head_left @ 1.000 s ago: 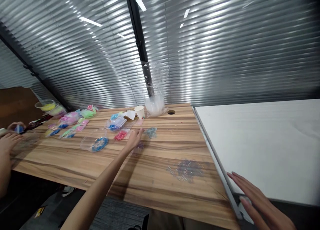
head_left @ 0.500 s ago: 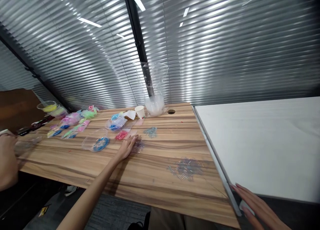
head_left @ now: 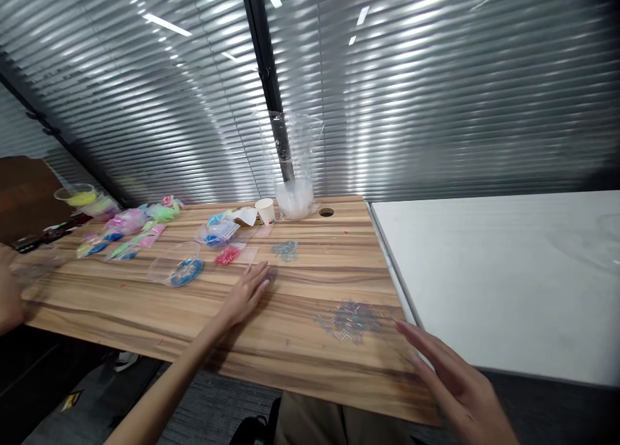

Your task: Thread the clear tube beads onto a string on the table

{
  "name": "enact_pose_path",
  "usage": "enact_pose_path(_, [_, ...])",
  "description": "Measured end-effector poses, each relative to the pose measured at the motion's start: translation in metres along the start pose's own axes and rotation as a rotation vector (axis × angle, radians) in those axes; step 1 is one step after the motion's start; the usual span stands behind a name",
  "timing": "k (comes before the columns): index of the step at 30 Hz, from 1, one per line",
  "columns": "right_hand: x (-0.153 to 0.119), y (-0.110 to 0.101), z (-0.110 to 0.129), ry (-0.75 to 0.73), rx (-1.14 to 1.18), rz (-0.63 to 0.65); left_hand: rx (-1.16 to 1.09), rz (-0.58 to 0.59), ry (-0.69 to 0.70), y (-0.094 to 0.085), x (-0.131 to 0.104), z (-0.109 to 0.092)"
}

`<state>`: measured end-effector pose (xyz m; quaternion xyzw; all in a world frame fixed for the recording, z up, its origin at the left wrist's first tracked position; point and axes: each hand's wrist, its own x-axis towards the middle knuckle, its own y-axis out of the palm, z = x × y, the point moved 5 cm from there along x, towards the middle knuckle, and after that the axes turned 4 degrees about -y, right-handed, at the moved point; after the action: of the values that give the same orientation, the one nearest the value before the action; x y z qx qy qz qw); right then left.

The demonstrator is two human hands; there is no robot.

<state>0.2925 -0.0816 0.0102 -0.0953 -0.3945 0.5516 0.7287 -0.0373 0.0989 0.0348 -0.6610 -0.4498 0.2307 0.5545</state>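
Note:
My left hand point(head_left: 246, 294) lies palm down on the wooden table, fingers stretched toward the back, over a small dark patch of beads mostly hidden beneath it. Behind it are a heap of pale blue-grey beads point(head_left: 286, 250) and a bag of red beads point(head_left: 227, 255). My right hand point(head_left: 450, 374) hovers at the table's right front corner, fingers apart and holding nothing. Left of its fingertips, a loose heap of clear, greyish tube beads point(head_left: 351, 320) is spread on the wood.
A white cup point(head_left: 265, 210) and a clear bag with white filling point(head_left: 295, 198) stand at the back. Leftward are a clear dish with a blue ring point(head_left: 186, 272) and colourful packets point(head_left: 126, 221). Another person's arm point(head_left: 8, 296) is at the far left. A white table point(head_left: 489, 270) adjoins on the right.
My right hand has moved left from the white table's edge toward the clear beads. My left hand covers more of the dark beads. The view has shifted slightly.

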Motion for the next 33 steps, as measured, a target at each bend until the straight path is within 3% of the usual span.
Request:
enact_pose_path(2, [0.013,0.021,0.001,-0.004,-0.029,0.078,0.008,0.015,0.112,0.003,-0.011,-0.034])
enact_pose_path(5, [0.022,0.047,-0.003,-0.008,-0.167,0.107,0.007,0.181,0.288,0.018,-0.030,-0.085])
enact_pose_path(8, [0.021,0.063,-0.002,-0.054,-0.293,0.137,0.018,0.217,0.330,0.032,-0.042,-0.112])
enact_pose_path(13, [0.021,0.072,0.015,-0.143,-0.395,0.208,0.019,0.170,0.322,0.052,-0.037,-0.122])
enact_pose_path(20, [0.024,0.075,0.036,-0.246,-0.278,0.361,-0.076,0.169,0.325,0.063,-0.010,-0.131])
enact_pose_path(27, [0.020,0.058,0.023,-0.088,-0.223,0.237,-0.066,0.265,0.536,0.064,0.004,-0.148])
enact_pose_path(33, [0.017,0.064,0.032,-0.203,-0.425,0.316,0.006,0.301,0.575,0.060,-0.004,-0.143])
